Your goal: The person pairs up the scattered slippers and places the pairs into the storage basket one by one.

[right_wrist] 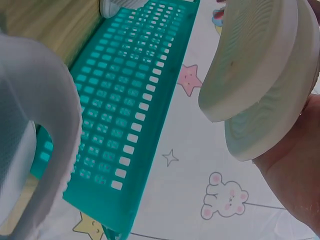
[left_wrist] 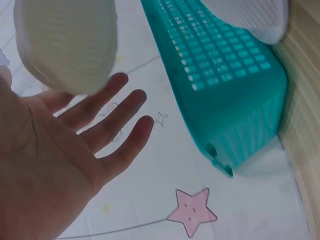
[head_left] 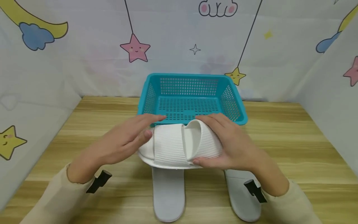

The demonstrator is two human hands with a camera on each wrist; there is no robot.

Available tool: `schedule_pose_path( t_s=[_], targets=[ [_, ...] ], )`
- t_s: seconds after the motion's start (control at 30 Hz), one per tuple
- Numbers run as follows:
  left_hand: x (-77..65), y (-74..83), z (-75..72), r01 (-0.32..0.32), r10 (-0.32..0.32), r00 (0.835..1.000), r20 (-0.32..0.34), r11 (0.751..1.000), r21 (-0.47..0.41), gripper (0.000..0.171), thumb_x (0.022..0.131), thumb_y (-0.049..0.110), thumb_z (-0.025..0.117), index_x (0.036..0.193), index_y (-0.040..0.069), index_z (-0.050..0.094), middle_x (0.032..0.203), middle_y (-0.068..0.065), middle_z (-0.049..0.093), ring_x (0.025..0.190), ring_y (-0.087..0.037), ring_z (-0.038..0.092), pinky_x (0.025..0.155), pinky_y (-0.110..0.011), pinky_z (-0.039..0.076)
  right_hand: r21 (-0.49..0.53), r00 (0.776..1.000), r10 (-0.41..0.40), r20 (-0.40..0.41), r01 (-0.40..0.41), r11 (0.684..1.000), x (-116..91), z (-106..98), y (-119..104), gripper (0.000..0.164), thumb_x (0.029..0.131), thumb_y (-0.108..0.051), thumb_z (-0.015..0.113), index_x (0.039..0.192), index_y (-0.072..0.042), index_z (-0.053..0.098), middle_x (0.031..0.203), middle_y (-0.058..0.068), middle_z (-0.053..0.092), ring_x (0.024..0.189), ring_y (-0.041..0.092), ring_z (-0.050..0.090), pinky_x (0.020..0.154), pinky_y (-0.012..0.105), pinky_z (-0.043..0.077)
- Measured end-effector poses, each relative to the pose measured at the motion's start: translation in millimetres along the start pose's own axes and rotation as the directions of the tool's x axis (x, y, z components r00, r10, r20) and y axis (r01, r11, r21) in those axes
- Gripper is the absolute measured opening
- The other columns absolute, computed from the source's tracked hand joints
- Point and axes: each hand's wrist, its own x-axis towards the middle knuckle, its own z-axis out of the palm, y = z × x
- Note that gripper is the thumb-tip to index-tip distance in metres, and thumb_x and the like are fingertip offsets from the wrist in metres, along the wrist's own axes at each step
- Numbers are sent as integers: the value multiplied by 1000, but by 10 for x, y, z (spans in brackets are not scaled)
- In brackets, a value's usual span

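Observation:
In the head view my right hand [head_left: 232,141] holds a pair of white slippers [head_left: 170,144] with ribbed straps. Its thumb lies along the near side, and the other fingers reach over the right-hand strap. Two pale soles [right_wrist: 250,65] overlap in the right wrist view. My left hand [head_left: 120,140] is at the left end of the pair, fingers stretched out and thumb apart. Whether it touches the slippers cannot be made out. In the left wrist view its spread fingers lie beside a pale slipper sole [left_wrist: 70,45].
Just beyond the hands stands a teal perforated basket [head_left: 193,76] with nothing in it. On the wooden table [head_left: 106,124], one grey slipper [head_left: 168,196] lies below the white pair and another grey slipper [head_left: 243,199] near my right forearm. A patterned cloth [head_left: 173,25] hangs behind.

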Motion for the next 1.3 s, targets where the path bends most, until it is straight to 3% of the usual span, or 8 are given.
schedule_pose_path(
  t_s=[0.2, 0.33, 0.43, 0.53, 0.63, 0.8, 1.1, 1.3],
  targets=[
    [-38, -116, -81, 82, -82, 996, 33, 997, -3, 49, 118, 32, 32, 160, 15, 48, 163, -6, 48, 154, -34, 40, 123, -63, 32, 0, 999, 47, -5, -47, 999, -17, -119, 31, 92, 75, -57, 91, 150, -17, 56, 136, 0, 64, 117, 18, 58, 81, 42, 58],
    [-60, -151, -114, 148, -147, 988, 47, 989, -26, 52, 118, 34, 28, 164, 14, 42, 172, -7, 34, 162, -35, 23, 125, -66, 24, -7, 998, 67, -21, -67, 998, -27, -183, 69, 92, 73, -52, 93, 150, -18, 56, 138, 2, 62, 116, 17, 58, 80, 42, 57],
    [-72, -180, -126, 180, -179, 981, 76, 984, 7, 53, 118, 35, 34, 167, 14, 36, 177, -8, 22, 165, -36, 11, 125, -69, 19, -10, 997, 61, -43, -62, 998, -31, -223, 109, 92, 72, -50, 94, 149, -16, 56, 137, 3, 63, 113, 17, 58, 79, 41, 56],
    [-81, -196, -131, 195, -203, 973, 111, 978, 76, 60, 115, 39, 45, 169, 17, 30, 178, -10, 17, 165, -39, 7, 125, -71, 19, -4, 997, 45, -61, -45, 999, -30, -256, 166, 95, 70, -45, 96, 150, -13, 55, 136, 4, 64, 111, 16, 58, 79, 37, 55],
    [-76, -200, -129, 198, -214, 966, 147, 973, 119, 69, 111, 43, 54, 170, 21, 27, 178, -11, 16, 164, -42, 5, 124, -73, 17, 15, 996, 45, -80, -44, 999, -27, -298, 221, 99, 66, -35, 99, 151, -11, 54, 136, 4, 64, 113, 16, 58, 82, 32, 53],
    [-49, -202, -99, 173, -193, 963, 189, 978, 117, 72, 109, 44, 58, 170, 21, 27, 178, -13, 15, 163, -45, 6, 124, -74, 16, 15, 991, 74, -107, -73, 997, -9, -367, 300, 102, 65, -25, 100, 154, -11, 52, 137, 7, 63, 116, 19, 56, 81, 30, 52],
    [-81, -188, -62, 158, -178, 950, 255, 982, 99, 74, 109, 44, 58, 170, 16, 27, 177, -19, 15, 162, -50, 2, 121, -77, 16, -34, 986, 82, -146, -88, 996, 233, -438, 458, 101, 70, -29, 95, 158, -12, 47, 136, 14, 61, 116, 28, 54, 77, 44, 52],
    [-94, -173, -61, 171, -193, 947, 258, 980, 106, 75, 109, 45, 58, 170, 15, 27, 177, -19, 14, 162, -51, -1, 120, -78, 16, -43, 987, 47, -153, -55, 998, 351, -440, 484, 98, 73, -31, 96, 157, -13, 49, 148, 17, 49, 126, 30, 54, 84, 51, 56]
  ],
)
